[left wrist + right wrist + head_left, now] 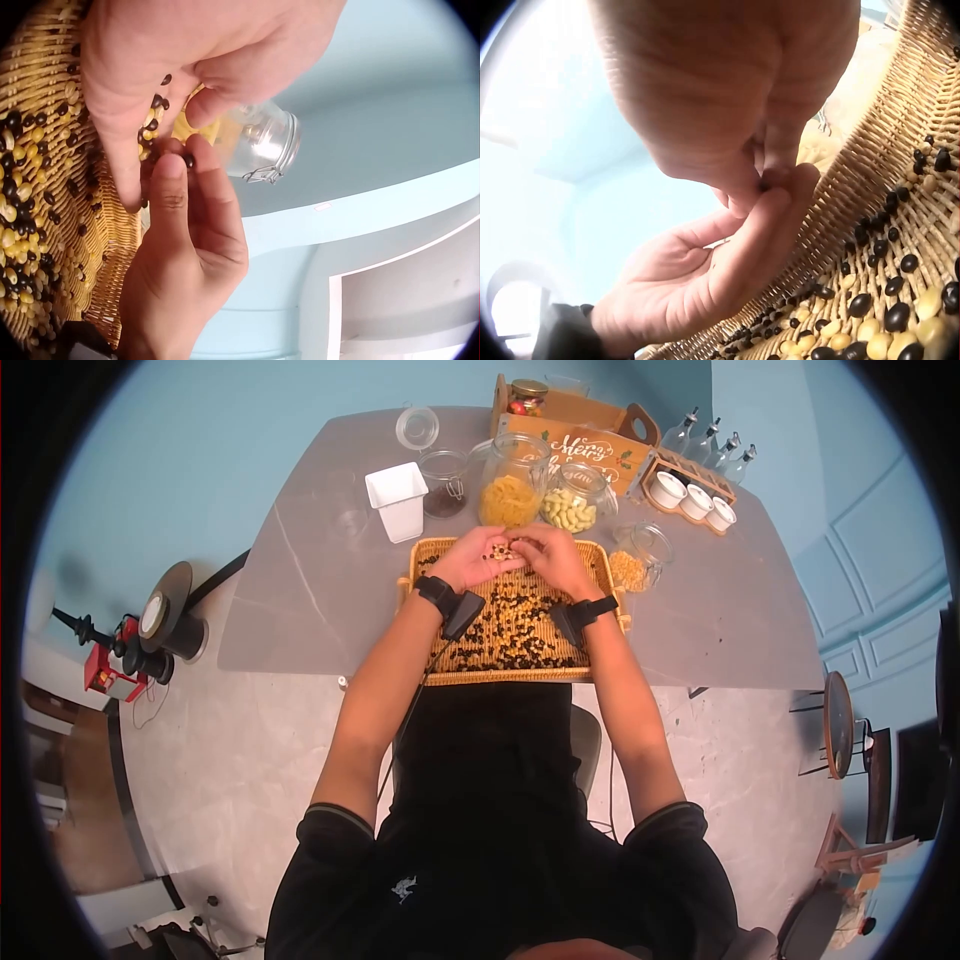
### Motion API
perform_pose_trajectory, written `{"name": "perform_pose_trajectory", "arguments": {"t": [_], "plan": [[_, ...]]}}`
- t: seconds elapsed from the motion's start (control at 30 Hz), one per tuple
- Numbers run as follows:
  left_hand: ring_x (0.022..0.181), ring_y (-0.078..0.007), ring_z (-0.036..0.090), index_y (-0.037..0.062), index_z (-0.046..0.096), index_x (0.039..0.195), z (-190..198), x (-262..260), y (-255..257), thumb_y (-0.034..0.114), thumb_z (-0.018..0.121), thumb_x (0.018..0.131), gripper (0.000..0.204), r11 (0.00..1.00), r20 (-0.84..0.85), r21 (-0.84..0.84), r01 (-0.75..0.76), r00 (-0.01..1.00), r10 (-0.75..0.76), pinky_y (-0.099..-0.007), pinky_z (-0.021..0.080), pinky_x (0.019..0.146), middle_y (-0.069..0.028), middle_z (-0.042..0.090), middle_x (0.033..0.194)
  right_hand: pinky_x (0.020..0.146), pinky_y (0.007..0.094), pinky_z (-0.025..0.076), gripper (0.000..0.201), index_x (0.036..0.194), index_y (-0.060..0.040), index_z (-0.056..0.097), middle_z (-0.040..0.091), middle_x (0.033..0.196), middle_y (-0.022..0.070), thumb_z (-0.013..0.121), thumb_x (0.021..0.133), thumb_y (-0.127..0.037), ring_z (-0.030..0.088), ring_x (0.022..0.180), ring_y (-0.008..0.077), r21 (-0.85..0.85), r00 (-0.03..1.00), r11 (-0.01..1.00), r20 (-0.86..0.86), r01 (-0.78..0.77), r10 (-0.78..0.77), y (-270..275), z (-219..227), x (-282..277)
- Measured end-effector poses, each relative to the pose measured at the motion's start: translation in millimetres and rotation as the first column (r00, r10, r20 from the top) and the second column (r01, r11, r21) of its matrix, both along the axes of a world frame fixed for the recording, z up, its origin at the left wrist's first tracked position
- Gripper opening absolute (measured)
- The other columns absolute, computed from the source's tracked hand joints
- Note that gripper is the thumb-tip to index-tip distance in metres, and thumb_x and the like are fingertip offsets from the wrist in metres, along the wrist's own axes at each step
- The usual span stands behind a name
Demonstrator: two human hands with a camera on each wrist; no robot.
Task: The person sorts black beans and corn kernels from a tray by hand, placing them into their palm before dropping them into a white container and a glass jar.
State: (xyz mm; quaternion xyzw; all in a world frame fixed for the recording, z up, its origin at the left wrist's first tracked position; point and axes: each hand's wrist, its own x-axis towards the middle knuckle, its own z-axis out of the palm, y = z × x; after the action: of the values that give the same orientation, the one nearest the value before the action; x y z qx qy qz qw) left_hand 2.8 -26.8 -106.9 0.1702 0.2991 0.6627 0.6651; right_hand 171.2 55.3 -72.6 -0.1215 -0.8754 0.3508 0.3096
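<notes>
Palm up over the far side of the wicker basket (505, 678), my left hand (468, 563) carries a small pile of black and yellow beans (502, 551) on its fairly straight fingers. My right hand (557, 560) meets it from the right. In the left wrist view, its thumb and fingertips pinch a black bean (189, 161) beside the pile. The right wrist view shows my right hand's fingertips right at the left hand's (705, 277) fingertips, with the pile hidden. Mixed black and yellow beans (515, 625) lie scattered over the basket's bottom.
Behind the basket stand a jar of yellow pasta (508, 500), a jar of pale green pieces (570, 510) and a dark-filled jar (444, 498). A white square container (397, 500) is at left, a tipped jar (640, 560) at right. Farther back are a wooden crate (590, 445) and several bottles.
</notes>
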Motion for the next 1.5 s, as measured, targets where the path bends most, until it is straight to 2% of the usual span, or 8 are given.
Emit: {"name": "perform_pose_trajectory", "arguments": {"t": [0.03,0.17,0.37,0.5,0.9,1.2,1.4,1.5], "plan": [[0.122,-0.0312,0.060,-0.0091,0.047,0.129,1,-1,-1,0.012,0.040,0.108,0.031,1.000,-0.020,0.007,0.002,1.000,-0.002,-0.0523,0.048,0.113,-0.0213,0.060,0.126,0.069,0.0329,0.056,0.022,0.113,0.0017,0.074,0.075,0.100,0.0168,0.069,0.093,-0.004,0.070,0.080,0.0207,-0.043,1.000,0.999,-0.012,-0.016,0.016,4,-3,-2],[0.122,-0.0315,0.060,-0.0099,0.045,0.130,5,1,-4,0.009,0.041,0.107,0.030,1.000,0.015,0.009,-0.009,1.000,0.009,-0.0541,0.047,0.114,-0.0221,0.060,0.124,0.071,0.0303,0.058,0.024,0.116,0.0006,0.073,0.076,0.106,0.0155,0.065,0.094,-0.001,0.072,0.085,0.0178,-0.134,1.000,0.991,0.007,0.007,-0.006,7,-6,-1],[0.117,-0.0296,0.062,-0.0095,0.049,0.127,5,3,-7,0.009,0.042,0.107,0.028,1.000,0.015,0.027,-0.016,1.000,0.015,-0.0528,0.047,0.114,-0.0198,0.061,0.122,0.081,0.0283,0.059,0.034,0.130,0.0025,0.064,0.074,0.115,0.0132,0.054,0.098,0.008,0.071,0.096,0.0175,-0.239,0.997,0.968,-0.045,-0.073,0.064,11,-14,-4],[0.109,-0.0265,0.064,-0.0097,0.052,0.123,-3,-1,-2,0.007,0.042,0.107,0.026,0.998,0.078,0.064,0.028,0.996,-0.033,-0.0525,0.047,0.115,-0.0175,0.062,0.116,0.093,0.0279,0.056,0.034,0.132,0.0073,0.058,0.071,0.120,0.0161,0.047,0.100,0.010,0.069,0.108,0.0181,-0.415,0.976,0.887,-0.166,-0.201,0.143,15,-17,-8],[0.121,-0.0336,0.060,-0.0099,0.044,0.131,5,2,-4,0.010,0.039,0.108,0.031,1.000,0.075,0.025,-0.005,0.997,0.004,-0.0540,0.046,0.115,-0.0207,0.057,0.129,0.094,0.0295,0.058,0.031,0.131,0.0095,0.058,0.069,0.123,0.0205,0.050,0.100,0.008,0.070,0.108,0.0213,-0.567,0.952,0.775,-0.267,-0.280,0.149,20,-17,-8],[0.127,-0.0459,0.055,-0.0129,0.038,0.135,9,4,-7,0.011,0.036,0.108,0.035,0.999,0.057,0.046,0.000,0.998,-0.003,-0.0543,0.045,0.117,-0.0262,0.052,0.136,0.094,0.0313,0.059,0.031,0.130,0.0092,0.056,0.069,0.121,0.0227,0.053,0.100,0.007,0.071,0.107,0.0243,-0.686,0.951,0.670,-0.288,-0.283,0.107,22,-11,-5],[0.127,-0.0461,0.054,-0.0135,0.039,0.132,8,4,-5,0.010,0.036,0.108,0.034,1.000,0.106,0.003,-0.026,0.994,0.026,-0.0542,0.046,0.115,-0.0268,0.052,0.136,0.087,0.0299,0.061,0.030,0.127,0.0089,0.058,0.072,0.115,0.0206,0.061,0.097,0.005,0.073,0.103,0.0228,-0.630,0.974,0.751,-0.212,-0.197,0.078,23,-15,-6],[0.127,-0.0460,0.055,-0.0139,0.039,0.131,8,3,-5,0.011,0.036,0.108,0.034,1.000,0.087,0.001,-0.023,0.996,0.023,-0.0540,0.046,0.115,-0.0270,0.053,0.134,0.086,0.0304,0.061,0.030,0.126,0.0086,0.059,0.072,0.114,0.0199,0.063,0.096,0.004,0.073,0.102,0.0221,-0.652,0.974,0.736,-0.225,-0.182,0.041,23,-14,-6]]}}
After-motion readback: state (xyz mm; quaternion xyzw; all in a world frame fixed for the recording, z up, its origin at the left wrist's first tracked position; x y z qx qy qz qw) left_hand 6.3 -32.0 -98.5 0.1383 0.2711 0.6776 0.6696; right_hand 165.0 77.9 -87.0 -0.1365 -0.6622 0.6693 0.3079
